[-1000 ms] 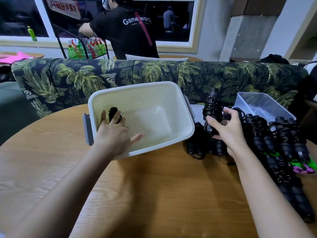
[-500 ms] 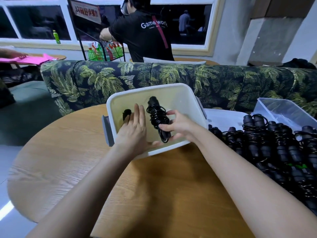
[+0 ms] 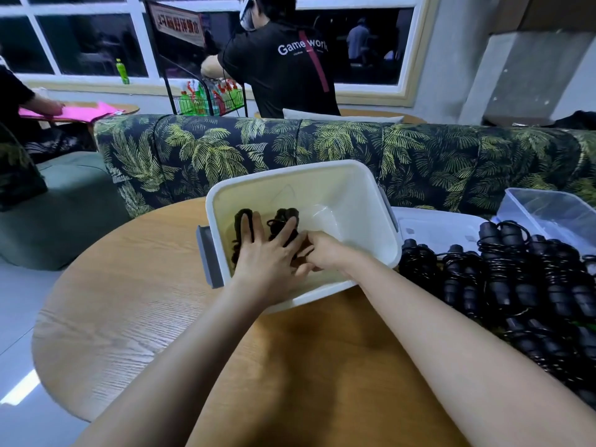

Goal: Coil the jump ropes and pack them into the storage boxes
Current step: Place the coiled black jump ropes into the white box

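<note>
A white storage box (image 3: 342,191) with grey handles stands on the round wooden table (image 3: 154,317). Two coiled black jump ropes lie inside it: one (image 3: 240,217) at the left and a second (image 3: 285,217) beside it. My left hand (image 3: 267,256) lies flat over both coils with its fingers straight. Just to the right, my right hand (image 3: 325,253) reaches into the box and grips the near end of the second rope; its fingertips are partly hidden behind my left hand.
A pile of several coiled black jump ropes (image 3: 516,279) covers the table's right side. Behind the pile are a clear plastic box (image 3: 548,211) and a flat lid (image 3: 435,227). A leaf-patterned sofa (image 3: 225,146) borders the table's far edge, with a person (image 3: 283,69) standing behind it.
My right hand picked a coiled rope from the pile, carried it left and lowered it into the white box beside the first. My left hand stayed in the box and now covers both.
</note>
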